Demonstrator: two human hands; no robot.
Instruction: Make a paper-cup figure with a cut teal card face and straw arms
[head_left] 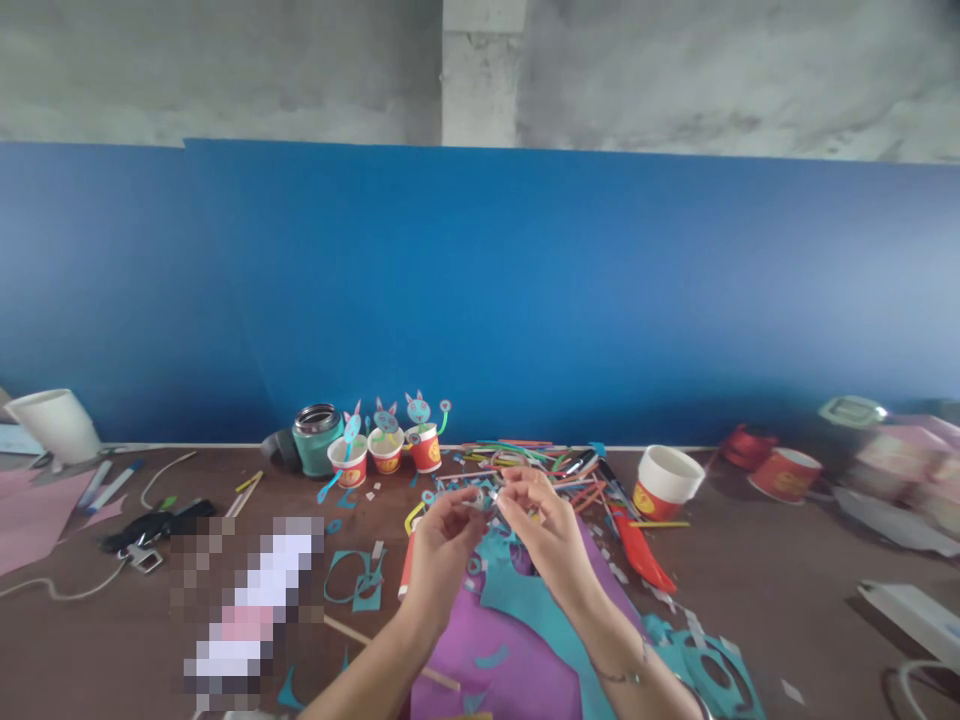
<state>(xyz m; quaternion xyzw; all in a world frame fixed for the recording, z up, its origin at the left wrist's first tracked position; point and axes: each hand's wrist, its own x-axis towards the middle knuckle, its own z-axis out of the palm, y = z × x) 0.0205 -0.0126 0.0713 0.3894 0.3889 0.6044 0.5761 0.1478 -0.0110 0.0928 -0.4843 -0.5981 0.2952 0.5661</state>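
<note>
Both my hands are raised over the middle of the table, fingertips nearly meeting. My left hand (448, 535) has its fingers pinched on something small and pale that I cannot make out. The thumb and fingers of my right hand (541, 520) close around a small white bit, also too small to name. Beneath them lie a purple sheet (495, 640) and a teal sheet with cut edges (525, 605). A red paper cup (409, 565) is partly hidden behind my left hand.
Three cups with paper animal figures (425, 450) stand at the back beside a teal flask (315, 440). Coloured sticks (517, 455) lie behind my hands. White-and-red cups (666, 485), a red tool (645, 555) and teal scraps (712, 665) are at the right.
</note>
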